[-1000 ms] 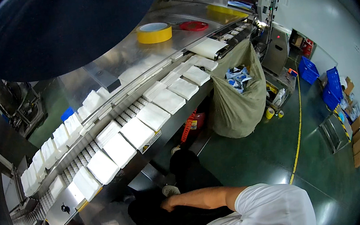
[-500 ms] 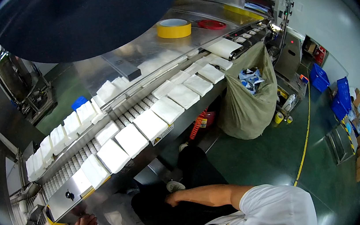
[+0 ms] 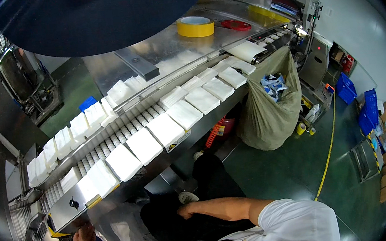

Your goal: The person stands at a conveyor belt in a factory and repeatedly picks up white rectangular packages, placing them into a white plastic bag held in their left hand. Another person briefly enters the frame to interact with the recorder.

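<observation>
My left hand (image 3: 84, 237) is curled at the lower left corner of a metal roller conveyor (image 3: 66, 212), its fingertips up against the edge and partly hidden. What it grips, if anything, cannot be made out. My right hand (image 3: 184, 210) rests on my dark-trousered leg, its fingers mostly out of sight. Folded white cloth-like pads (image 3: 144, 145) lie in a row along the conveyor's near ledge, away from both hands. One white stack (image 3: 70, 179) sits on the rollers (image 3: 105, 147) near the left end. More white stacks (image 3: 78, 127) stand along the far rail.
A clear plastic bag (image 3: 127, 232) hangs beside my left hand. Yellow tape (image 3: 195, 27) and red-handled scissors (image 3: 236, 24) lie on the metal top. A large green sack (image 3: 268, 116) stands right of the conveyor. Blue crates (image 3: 367, 112) are at far right. A dark disc (image 3: 100, 17) covers the upper left.
The white stack on the rollers has travelled down and left toward the conveyor's end. My left hand has shifted slightly up and left; the view has turned a little. My right hand stays put.
</observation>
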Available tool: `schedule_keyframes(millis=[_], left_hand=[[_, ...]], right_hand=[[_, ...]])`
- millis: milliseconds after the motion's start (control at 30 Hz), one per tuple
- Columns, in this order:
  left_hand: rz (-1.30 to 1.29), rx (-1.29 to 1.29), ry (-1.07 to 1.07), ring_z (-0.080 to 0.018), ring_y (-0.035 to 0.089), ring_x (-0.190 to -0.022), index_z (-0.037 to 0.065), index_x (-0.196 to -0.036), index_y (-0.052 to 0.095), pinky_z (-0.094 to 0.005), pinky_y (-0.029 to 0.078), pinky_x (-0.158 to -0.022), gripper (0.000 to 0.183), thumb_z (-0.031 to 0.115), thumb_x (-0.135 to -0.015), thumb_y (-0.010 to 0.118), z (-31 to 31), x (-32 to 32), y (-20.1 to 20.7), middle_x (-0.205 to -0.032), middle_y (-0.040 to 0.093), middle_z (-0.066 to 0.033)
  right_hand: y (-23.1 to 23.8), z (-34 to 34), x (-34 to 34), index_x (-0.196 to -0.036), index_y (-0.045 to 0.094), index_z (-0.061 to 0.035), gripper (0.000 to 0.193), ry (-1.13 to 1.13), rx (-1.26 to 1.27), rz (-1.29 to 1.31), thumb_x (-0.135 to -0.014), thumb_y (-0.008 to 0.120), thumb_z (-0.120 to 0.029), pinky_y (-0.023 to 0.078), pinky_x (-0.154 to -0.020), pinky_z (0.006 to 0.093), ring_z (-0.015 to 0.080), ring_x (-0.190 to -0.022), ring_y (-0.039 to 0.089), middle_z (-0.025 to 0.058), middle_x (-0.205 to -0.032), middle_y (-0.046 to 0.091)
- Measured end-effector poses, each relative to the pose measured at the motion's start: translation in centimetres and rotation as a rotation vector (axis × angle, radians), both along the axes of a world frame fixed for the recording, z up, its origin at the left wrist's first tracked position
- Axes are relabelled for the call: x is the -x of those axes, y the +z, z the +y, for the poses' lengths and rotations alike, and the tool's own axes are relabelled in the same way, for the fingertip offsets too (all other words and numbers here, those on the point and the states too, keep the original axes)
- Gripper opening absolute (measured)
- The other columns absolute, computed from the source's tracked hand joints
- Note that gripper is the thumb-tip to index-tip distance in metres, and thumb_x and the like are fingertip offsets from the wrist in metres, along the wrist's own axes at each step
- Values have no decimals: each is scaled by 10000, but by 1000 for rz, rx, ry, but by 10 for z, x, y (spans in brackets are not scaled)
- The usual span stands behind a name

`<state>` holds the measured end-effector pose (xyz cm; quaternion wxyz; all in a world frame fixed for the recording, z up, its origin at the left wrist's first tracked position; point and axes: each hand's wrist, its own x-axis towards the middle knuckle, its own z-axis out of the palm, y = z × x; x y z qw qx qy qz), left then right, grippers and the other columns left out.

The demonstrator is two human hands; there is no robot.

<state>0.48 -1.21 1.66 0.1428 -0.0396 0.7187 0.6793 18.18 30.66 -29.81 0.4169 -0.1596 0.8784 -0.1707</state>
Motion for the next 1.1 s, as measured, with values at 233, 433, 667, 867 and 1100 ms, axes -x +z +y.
schedule_keyframes(millis=[233,433,667,867,1100], left_hand=[[4,-174,-59,-121,613,-727,34,-993,602,-233,436,-588,287,278,-843,599,4,10,-8,-829,642,-45],[-120,-18,-81,-142,609,-706,42,-968,587,-249,458,-598,278,297,-857,601,18,0,10,-814,632,-66],[-164,-59,-47,-179,614,-736,32,-964,574,-282,486,-636,274,291,-873,574,27,-6,2,-813,633,-85],[302,415,-302,-188,608,-739,33,-928,558,-282,488,-655,230,247,-854,600,11,0,-6,-802,612,-76],[-107,-17,-47,-178,624,-853,15,-957,618,-328,487,-796,280,278,-921,529,22,-6,6,-901,658,-89]], right_hand=[[32,8,-6,-860,710,-4,251,-99,35,-14,-696,639,-181,513,-693,454,327,-826,653,163,-879,688],[-7,12,-13,-914,674,27,269,-60,90,197,-724,620,-155,496,-686,457,350,-832,634,198,-900,669],[4,9,-5,-976,654,25,292,15,6,4,-742,596,-139,492,-673,457,348,-818,623,204,-942,657],[18,8,-2,-914,670,13,232,-51,49,-23,-746,585,-123,486,-641,440,330,-777,616,187,-895,661],[24,14,-12,-974,679,-15,273,-71,18,-43,-774,578,-171,498,-721,459,334,-889,634,186,-976,664]])
